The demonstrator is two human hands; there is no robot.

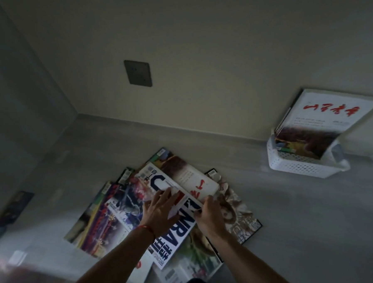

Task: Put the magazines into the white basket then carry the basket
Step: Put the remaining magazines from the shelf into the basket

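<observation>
Left hand (161, 209) lies with fingers spread on the NBA magazine (172, 224); right hand (208, 213) pinches the red-lettered magazine (196, 182). Better lift it squarely toward the white basket (299, 163) well right on the floor (315, 221).

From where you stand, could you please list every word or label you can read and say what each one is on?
"NBA": large dark letters on the white-covered magazine under both hands.
Red brush-style characters: on the magazine standing in the white basket; too stylised to read.
Red characters on the magazine beneath, Chinese print and barcode labels on the pile: too blurred.
</observation>
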